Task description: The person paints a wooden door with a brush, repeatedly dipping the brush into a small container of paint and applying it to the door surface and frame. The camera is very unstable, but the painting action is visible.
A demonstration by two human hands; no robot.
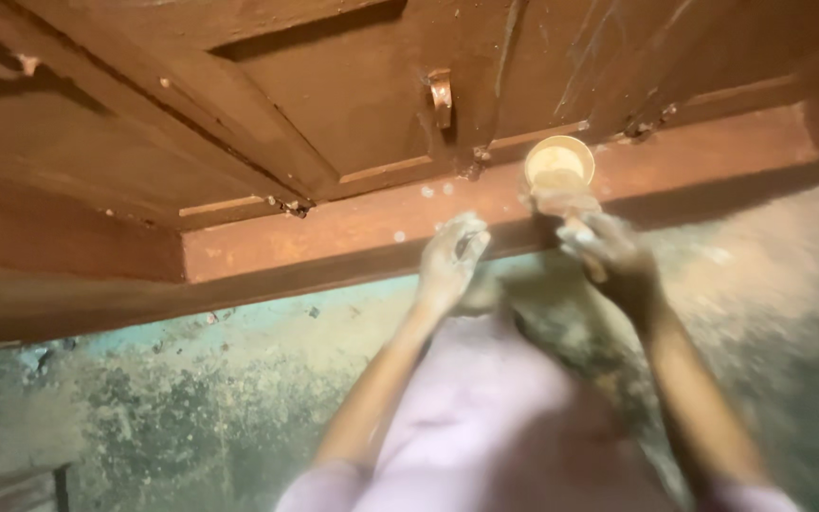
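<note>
We are crouched before a reddish-brown wooden door [353, 104] with a raised threshold [334, 237], and a stained greenish floor [191, 398] spreads below our arms. Our right hand [609, 251] grasps a small round cup [559, 161] of pale paste, holding it up just above its fingers and close against the threshold. Our left hand [452, 256], just beside it, is loosely curled with pale smears on the fingers; we cannot tell whether it pinches anything. White dots [433, 190] sit on the wood just above the left hand. The cup looks tilted toward the door, so we judge the paste could spill onto the wood. Slippery, coated fingers might lose the cup, and a careless brush of the left hand could smear the dots
</note>
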